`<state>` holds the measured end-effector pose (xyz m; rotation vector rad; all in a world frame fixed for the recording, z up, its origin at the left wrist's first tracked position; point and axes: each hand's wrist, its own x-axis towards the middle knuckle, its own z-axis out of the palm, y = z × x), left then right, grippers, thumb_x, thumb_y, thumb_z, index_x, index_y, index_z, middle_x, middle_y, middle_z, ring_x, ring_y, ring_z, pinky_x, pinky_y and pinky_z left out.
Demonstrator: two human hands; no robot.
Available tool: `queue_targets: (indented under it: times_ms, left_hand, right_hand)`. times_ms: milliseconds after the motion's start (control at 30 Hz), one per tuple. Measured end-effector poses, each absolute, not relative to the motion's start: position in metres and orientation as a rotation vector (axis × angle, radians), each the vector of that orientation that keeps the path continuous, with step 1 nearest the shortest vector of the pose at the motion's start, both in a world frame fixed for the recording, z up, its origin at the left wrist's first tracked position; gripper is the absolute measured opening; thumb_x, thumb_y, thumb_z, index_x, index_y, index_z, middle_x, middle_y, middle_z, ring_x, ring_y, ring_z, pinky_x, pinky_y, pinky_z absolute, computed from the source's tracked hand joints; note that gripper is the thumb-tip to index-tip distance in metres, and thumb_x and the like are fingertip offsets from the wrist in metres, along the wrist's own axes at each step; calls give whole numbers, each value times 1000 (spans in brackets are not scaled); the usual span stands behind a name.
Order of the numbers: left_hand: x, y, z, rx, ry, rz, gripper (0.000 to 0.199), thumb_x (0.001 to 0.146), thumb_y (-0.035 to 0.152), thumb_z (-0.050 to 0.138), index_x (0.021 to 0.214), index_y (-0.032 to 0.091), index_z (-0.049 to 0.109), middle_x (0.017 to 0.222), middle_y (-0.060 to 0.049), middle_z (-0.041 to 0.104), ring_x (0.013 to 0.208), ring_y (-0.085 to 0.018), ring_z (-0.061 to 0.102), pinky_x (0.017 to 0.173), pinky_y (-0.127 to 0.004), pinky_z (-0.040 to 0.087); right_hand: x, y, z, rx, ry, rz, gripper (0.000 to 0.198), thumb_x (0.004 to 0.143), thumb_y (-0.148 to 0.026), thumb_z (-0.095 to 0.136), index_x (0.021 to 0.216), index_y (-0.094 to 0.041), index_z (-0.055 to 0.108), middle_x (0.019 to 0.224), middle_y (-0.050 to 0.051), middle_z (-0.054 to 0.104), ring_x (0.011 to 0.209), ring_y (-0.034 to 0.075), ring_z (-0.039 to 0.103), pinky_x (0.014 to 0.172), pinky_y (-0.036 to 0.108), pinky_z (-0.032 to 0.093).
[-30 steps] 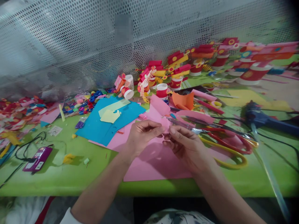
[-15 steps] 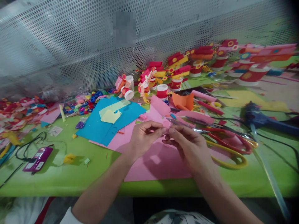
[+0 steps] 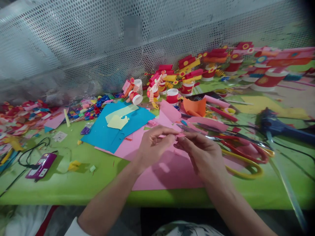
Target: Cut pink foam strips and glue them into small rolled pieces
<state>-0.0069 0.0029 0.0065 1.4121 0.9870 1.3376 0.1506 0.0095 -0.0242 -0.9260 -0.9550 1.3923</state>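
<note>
Between the fingertips of both hands is a small strip of pink paper [image 3: 180, 135], partly covered by the fingers. My left hand [image 3: 157, 144] pinches its left end, thumb against forefinger. On the other end, my right hand [image 3: 200, 147] closes with thumb and fingers, a little apart from the left. Under both hands lies a large pink sheet [image 3: 169, 178]. A blue sheet [image 3: 98, 131] with pale yellow paper scraps [image 3: 118, 122] on it overlaps the pink one at the left. Just right of my right hand rest scissors with yellow handles [image 3: 256, 171] and red-handled scissors [image 3: 261, 156].
A blue glue gun [image 3: 278, 126] with a clear glue stick lies at the right. Paper-cup models [image 3: 172, 96] in red, yellow and pink line the back by a perforated metal panel [image 3: 93, 49]. A purple power strip [image 3: 41, 166] and yellow scrap [image 3: 74, 165] lie left.
The pink strip shows more clearly between my fingertips, and my hands have shifted slightly right in the picture. The whole view has moved a little; the things on the table stay put.
</note>
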Motion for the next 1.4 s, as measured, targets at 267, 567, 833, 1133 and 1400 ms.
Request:
queue_targets:
  times_ms: [267,567,833,1133,1400]
  left_hand:
    - [-13,11,6,1169,896,1236,22,77,35,88,80,17,77,78,-3,73,77,-15,67,79,-31,57]
    - [-14,11,6,1219,921,1248,20,80,28,85,94,17,77,84,-3,75,78,-14,69,79,-30,56]
    - [-14,13,4,1326,918,1257,19,82,33,84,89,17,78,80,-4,76,77,-17,71,78,-32,59]
    - [-15,11,6,1367,977,1265,14,83,30,82,83,17,78,78,-4,76,75,-16,71,75,-30,59]
    - [-12,6,12,1418,1074,1331,10,81,27,83,80,18,78,81,-5,77,75,-16,72,70,-27,59]
  right_hand:
    - [149,3,-19,-1027,-1225,1080,9,79,-35,84,87,-29,83,78,1,77,64,15,66,56,26,55]
    - [149,-1,-17,-1037,-1336,923,7,87,-30,76,89,-30,82,79,0,75,63,15,64,55,26,53]
    - [151,0,-22,-1034,-1345,940,6,88,-35,77,89,-32,82,80,0,75,63,15,63,55,27,52]
    - [154,0,-21,-964,-1263,1146,8,84,-36,83,92,-33,84,82,0,78,73,17,72,66,29,60]
    - [157,2,-32,-882,-1118,1355,12,85,-35,84,97,-33,84,88,-1,80,80,16,74,76,27,62]
